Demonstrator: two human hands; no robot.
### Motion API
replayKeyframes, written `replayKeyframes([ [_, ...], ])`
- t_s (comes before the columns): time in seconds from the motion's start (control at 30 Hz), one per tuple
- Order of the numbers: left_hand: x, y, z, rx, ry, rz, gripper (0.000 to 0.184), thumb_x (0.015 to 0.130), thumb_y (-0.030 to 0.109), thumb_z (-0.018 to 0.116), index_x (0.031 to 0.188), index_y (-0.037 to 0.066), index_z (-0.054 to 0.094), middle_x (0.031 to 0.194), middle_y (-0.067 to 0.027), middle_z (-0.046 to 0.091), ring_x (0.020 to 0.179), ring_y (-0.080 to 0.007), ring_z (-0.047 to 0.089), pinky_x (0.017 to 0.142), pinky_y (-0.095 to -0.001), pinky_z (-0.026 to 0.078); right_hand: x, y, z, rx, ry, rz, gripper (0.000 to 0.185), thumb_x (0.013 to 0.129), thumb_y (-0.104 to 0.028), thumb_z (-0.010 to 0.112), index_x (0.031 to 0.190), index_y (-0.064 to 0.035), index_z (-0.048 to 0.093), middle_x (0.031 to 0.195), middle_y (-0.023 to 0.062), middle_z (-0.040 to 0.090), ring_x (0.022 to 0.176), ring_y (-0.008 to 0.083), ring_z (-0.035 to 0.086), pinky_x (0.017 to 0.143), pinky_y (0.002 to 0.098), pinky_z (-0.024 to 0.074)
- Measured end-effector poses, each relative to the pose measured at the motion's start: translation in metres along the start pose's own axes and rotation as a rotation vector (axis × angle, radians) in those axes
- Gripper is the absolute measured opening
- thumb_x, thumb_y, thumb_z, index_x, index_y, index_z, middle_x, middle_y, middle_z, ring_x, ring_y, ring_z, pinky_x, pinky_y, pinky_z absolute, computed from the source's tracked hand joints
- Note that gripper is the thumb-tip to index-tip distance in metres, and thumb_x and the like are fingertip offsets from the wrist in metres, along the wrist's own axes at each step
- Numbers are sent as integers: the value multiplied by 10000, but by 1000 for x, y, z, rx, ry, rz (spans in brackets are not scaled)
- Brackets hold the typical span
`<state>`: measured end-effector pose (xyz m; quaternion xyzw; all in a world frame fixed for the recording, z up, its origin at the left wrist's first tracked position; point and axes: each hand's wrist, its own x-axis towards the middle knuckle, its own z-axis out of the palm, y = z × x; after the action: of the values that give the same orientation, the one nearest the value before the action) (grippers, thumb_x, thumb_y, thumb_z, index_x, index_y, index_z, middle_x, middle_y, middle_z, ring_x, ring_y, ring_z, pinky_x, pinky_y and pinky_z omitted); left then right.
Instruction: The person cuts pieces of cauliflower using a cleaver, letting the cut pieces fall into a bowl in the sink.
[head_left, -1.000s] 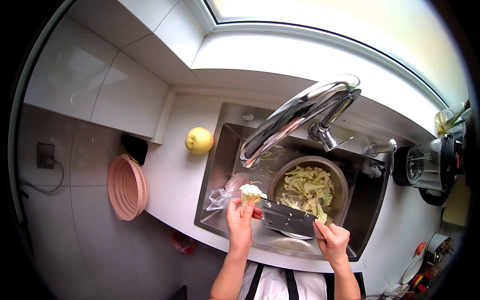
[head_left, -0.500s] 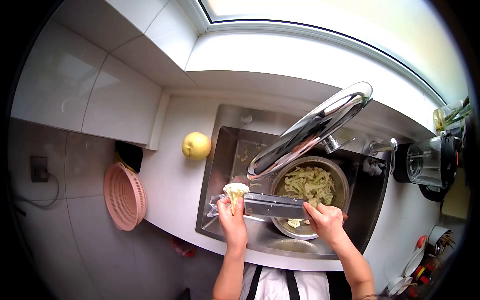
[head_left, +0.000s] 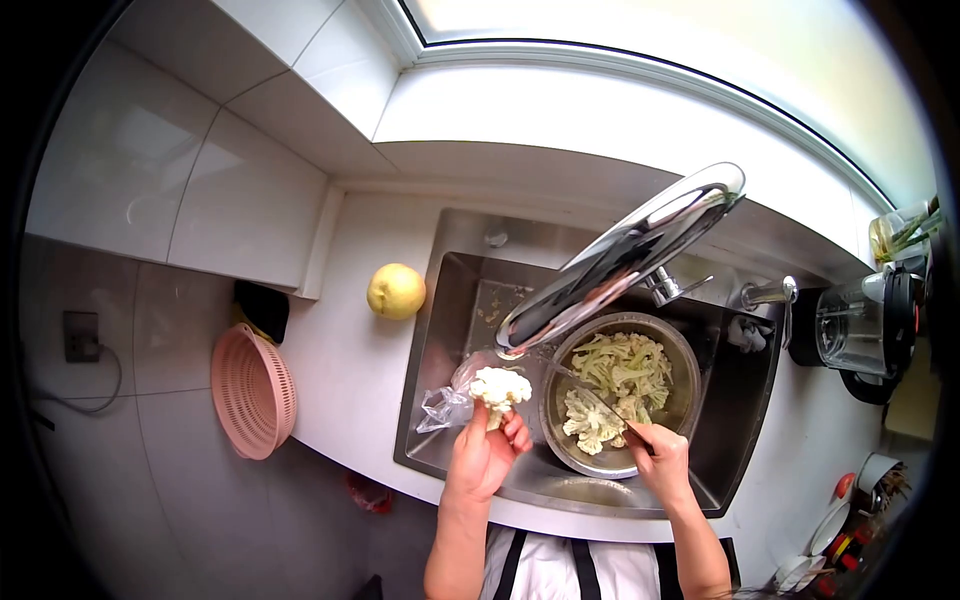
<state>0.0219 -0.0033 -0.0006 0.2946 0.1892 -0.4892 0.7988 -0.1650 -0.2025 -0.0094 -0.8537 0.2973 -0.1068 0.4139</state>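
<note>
A: Specimen and position?

B: One cauliflower floret, held above the left half of the sink, between the sink's left edge and the bowl.

A: Appearance?

B: Crown white to cream, knobbly, brightly lit. Stalk pale, partly hidden by fingers.

A: State of each grip?

B: Left hand: thumb and fingers clamped on the floret from below. Right hand: closed round the handle of a knife; blade nearly edge-on to view, slanting across the bowl.

A: Bowl?

B: Round, metal, inside the sink. Contains cut cauliflower: yellow-green stalks toward the rear, cream pieces toward the front.

A: Nearby items, any lettering?

B: Transparent plastic bag near the sink's left edge, beside the left hand. Yellow fruit on the worktop, just outside that edge. Blender beyond the sink's right edge; small red mark on its black part, too small to tell whether it is writing.
</note>
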Motion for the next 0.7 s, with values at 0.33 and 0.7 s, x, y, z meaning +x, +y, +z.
replayKeyframes([
  [0.33, 4, -23, 11, 629, 310, 494, 456, 1050, 464, 452, 995, 35, 594, 726, -9, 511, 653, -94, 459, 574, -259, 384, -28, 1, -16, 36, 63, -14, 177, 813, -40, 756, 989, -61, 754, 764, 135, 697, 638, 275, 679, 567, 348, 514],
  [0.7, -4, -49, -15, 894, 167, 748, 387, 1062, 366, 460, 1203, 20, 564, 1064, -88, 643, 928, -162, 620, 788, -294, 490, -43, 3, -31, 49, 82, -65, 298, 725, 52, 725, 994, -71, 757, 671, 80, 650, 545, 225, 624, 503, 324, 472],
])
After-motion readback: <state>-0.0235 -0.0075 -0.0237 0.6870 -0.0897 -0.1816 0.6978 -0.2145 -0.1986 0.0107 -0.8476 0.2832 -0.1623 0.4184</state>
